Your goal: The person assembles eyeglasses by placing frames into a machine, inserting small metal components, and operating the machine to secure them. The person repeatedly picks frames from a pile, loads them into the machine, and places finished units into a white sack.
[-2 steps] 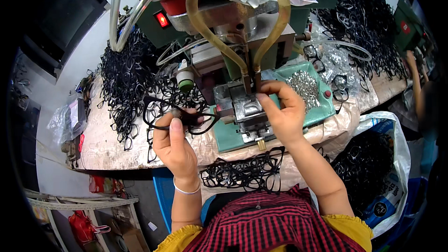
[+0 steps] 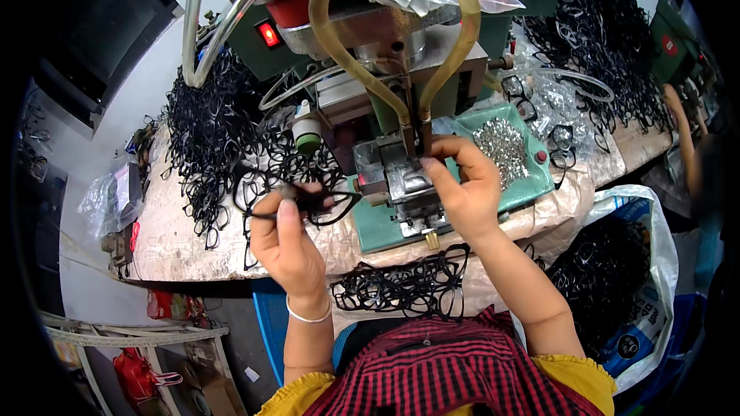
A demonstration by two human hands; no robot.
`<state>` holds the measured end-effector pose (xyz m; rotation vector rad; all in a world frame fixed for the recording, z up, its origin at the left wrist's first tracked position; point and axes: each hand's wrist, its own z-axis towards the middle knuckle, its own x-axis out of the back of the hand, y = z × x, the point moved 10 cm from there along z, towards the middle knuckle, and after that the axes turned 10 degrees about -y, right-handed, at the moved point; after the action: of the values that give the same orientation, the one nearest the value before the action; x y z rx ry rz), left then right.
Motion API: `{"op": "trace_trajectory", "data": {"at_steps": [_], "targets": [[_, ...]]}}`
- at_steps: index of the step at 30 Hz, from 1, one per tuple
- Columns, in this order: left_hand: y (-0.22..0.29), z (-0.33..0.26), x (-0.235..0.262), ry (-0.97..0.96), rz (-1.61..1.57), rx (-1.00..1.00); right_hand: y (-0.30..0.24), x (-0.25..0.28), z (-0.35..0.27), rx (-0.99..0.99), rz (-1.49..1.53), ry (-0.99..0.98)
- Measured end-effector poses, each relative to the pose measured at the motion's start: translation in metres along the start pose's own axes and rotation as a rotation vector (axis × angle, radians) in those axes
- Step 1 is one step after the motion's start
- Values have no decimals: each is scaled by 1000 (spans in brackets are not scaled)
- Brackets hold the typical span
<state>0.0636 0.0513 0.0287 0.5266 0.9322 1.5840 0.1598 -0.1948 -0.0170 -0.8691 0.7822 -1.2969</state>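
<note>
A black eyeglass frame (image 2: 344, 211) is pinched between the thumb and fingers of my left hand (image 2: 291, 250), held left of the press machine's metal fixture (image 2: 408, 177). My right hand (image 2: 472, 194) is at the fixture's right side, thumb and forefinger brought together just below two dark metal tips (image 2: 416, 139). Whatever sits between those fingertips is too small or hidden to make out. A yellowish looped tube (image 2: 317, 11) runs down to the tips. Right of the fixture, small shiny metal parts (image 2: 501, 150) lie heaped in a green tray (image 2: 543, 181).
Tangled black eyeglass frames (image 2: 204, 123) are piled at the left, with another heap (image 2: 597, 38) at the back right. More frames (image 2: 401, 281) lie along the near table edge. A white sack (image 2: 664, 243) of dark pieces stands at the right. Another person's arm (image 2: 682, 127) shows at far right.
The eyeglass frame in my left hand has tilted and shifted slightly. My right hand stays at the fixture with hardly any movement.
</note>
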Motion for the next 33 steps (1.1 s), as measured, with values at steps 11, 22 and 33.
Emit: {"op": "trace_trajectory", "data": {"at_steps": [11,22,33], "targets": [[43,49,-38,-150,111,-169,-7,-17,3,-85,300,-88],[39,15,-63,-415,70,-207,-30,-6,6,-255,187,-306],[10,-32,-124,-827,643,-482,42,81,-20,-13,-1009,-84]]}}
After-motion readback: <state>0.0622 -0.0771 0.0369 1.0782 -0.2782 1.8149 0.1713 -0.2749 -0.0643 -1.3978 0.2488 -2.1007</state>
